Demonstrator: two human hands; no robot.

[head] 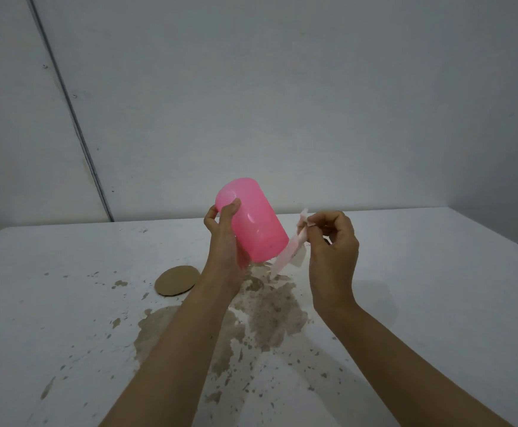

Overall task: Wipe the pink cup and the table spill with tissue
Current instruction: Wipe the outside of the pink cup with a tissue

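Observation:
My left hand (225, 241) grips the pink cup (253, 220) above the table, tilted with its base up and to the left and its mouth down to the right. My right hand (333, 251) pinches a white tissue (291, 251) just beside the cup's rim; the tissue hangs down toward the table. Below both hands a brown spill (270, 315) spreads over the white table (421, 288), with a paler patch to its left and several splatter specks around it.
A round brown cardboard coaster (177, 280) lies flat on the table left of my left forearm. Grey walls close off the table at the back and left. The table's right edge runs near the frame's right side.

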